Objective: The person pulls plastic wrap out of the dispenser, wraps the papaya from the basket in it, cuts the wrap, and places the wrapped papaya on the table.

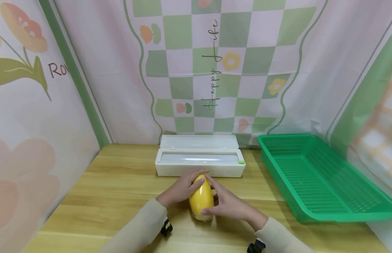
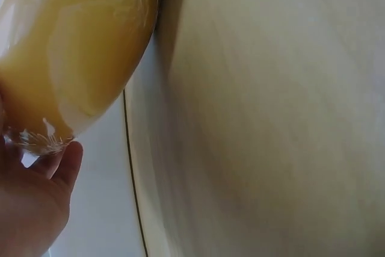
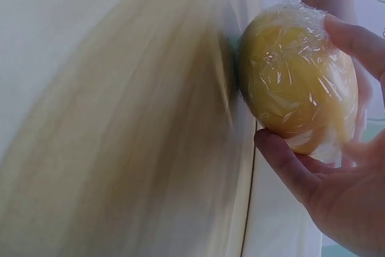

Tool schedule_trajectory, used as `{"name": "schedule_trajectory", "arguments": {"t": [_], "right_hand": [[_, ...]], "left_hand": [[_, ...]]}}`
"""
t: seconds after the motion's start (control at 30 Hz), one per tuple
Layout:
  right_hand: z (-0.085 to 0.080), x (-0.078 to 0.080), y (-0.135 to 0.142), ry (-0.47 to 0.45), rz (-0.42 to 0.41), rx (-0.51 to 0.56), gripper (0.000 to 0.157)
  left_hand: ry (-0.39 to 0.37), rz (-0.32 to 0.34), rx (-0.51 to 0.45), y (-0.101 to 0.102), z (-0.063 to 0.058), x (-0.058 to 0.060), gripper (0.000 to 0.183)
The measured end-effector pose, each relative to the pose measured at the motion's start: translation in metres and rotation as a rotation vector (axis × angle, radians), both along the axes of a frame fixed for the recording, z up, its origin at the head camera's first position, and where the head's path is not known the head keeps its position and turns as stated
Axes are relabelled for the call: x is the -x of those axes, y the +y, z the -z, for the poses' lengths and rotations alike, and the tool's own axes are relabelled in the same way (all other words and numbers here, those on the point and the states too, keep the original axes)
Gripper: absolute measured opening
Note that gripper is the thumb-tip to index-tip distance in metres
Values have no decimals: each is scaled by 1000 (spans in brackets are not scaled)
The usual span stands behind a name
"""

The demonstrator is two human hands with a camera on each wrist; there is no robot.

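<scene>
An oval, glossy yellow fruit (image 1: 201,196) in clear cling film is held over the wooden table between both hands. The left hand (image 1: 183,187) holds its far end, thumb along the top. My right hand (image 1: 229,203) grips the right side, with the thumb near the close end and the fingers toward the far end. Bunched, wrinkled film gathers at the near end in the head view. The right wrist view shows creased film over the fruit (image 3: 295,82). In the left wrist view, fingertips (image 2: 71,164) lie by the puckered film at one end.
Just beyond the hands stands a white cling film dispenser (image 1: 200,170), lid raised, with a film roll inside and a green slider (image 1: 241,162) at its right. A green plastic basket (image 1: 278,182) sits at the right. Printed curtains (image 1: 101,52) enclose the table (image 1: 97,196).
</scene>
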State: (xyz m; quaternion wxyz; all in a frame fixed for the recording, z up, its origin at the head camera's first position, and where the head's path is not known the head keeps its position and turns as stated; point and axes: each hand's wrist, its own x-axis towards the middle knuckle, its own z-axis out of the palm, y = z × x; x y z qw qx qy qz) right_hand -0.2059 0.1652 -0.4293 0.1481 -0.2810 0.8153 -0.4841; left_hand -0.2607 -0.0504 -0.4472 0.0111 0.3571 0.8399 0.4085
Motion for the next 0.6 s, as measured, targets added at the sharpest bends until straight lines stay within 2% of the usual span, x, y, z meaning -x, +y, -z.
{"name": "schedule_trajectory", "arguments": {"t": [0.23,0.43,0.6], "right_hand": [[0,2,2,-20,13,-5,110],[2,7,3,3,-8,-16,107],[4,9,3,-1,-15,-21,106]], "left_hand": [[48,-1,-4,7,1,-4,45],[41,-18,-17,6,0,-6,40],[33,-21,20,0,0,-7,50]]}}
